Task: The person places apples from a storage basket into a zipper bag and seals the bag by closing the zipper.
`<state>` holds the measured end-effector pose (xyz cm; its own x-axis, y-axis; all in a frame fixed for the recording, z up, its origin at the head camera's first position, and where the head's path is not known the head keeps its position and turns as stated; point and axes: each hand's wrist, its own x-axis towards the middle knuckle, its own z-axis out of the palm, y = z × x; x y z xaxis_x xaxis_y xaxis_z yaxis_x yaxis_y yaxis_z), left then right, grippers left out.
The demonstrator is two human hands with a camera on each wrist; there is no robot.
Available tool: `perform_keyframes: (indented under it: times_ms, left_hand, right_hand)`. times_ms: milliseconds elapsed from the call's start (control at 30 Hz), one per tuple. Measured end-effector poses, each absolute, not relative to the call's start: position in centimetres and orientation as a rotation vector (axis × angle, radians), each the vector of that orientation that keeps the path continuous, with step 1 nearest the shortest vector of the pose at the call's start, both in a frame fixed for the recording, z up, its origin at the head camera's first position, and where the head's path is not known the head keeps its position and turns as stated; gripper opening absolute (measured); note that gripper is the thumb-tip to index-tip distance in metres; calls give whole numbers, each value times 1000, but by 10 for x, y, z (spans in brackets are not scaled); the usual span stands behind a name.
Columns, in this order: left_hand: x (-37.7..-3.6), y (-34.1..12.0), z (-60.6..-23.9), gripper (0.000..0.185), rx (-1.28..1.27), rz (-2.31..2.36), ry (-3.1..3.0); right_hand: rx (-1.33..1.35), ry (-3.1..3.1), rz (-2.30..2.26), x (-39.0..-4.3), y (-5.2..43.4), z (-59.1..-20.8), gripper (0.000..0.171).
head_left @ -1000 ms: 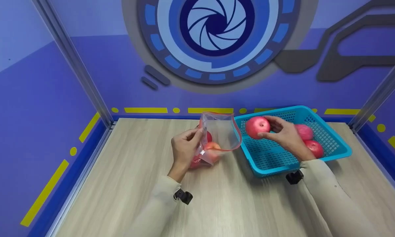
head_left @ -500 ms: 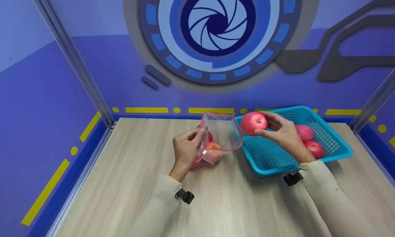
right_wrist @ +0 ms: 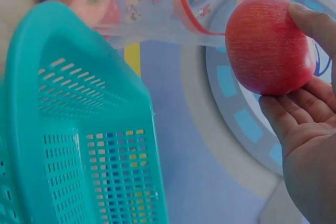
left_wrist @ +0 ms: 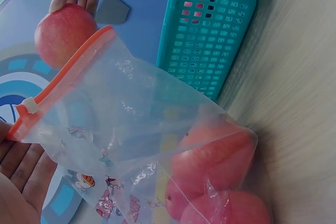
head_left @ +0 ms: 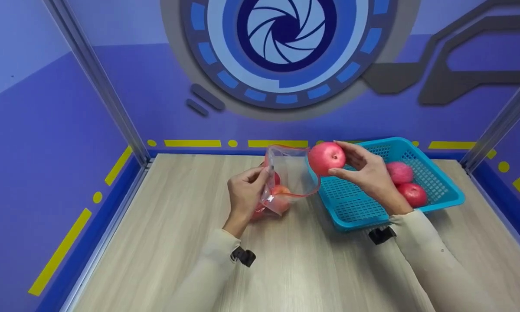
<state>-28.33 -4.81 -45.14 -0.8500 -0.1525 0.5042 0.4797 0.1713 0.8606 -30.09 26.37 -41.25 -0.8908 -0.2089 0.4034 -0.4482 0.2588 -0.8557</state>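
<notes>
Red apple (head_left: pixel 327 158) has moved left, nearer the clear bag (head_left: pixel 296 174) | my right hand (head_left: pixel 369 175) grips it | my left hand (head_left: pixel 245 193) pinches the bag's edge | bag's mouth lies just left of the apple; I can't tell if they touch

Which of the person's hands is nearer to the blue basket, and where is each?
Right. In the head view, the right hand is raised over the blue basket, holding an apple; the left hand is off to the basket's left, pinching the clear bag.
</notes>
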Motion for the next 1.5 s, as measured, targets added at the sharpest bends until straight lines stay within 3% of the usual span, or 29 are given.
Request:
perform_keyframes:
  times_ms: [900, 1500]
  left_hand:
    - [-284, -44, -448, 14, -308, -1758, -1945]
    - [-283, -45, -447, 12, -342, -1702, -1941]
  right_hand:
    - [665, -2416, 1493, -299, 227, -424, 79]
    - [527, -2477, 1391, -304, 215, -442, 83]
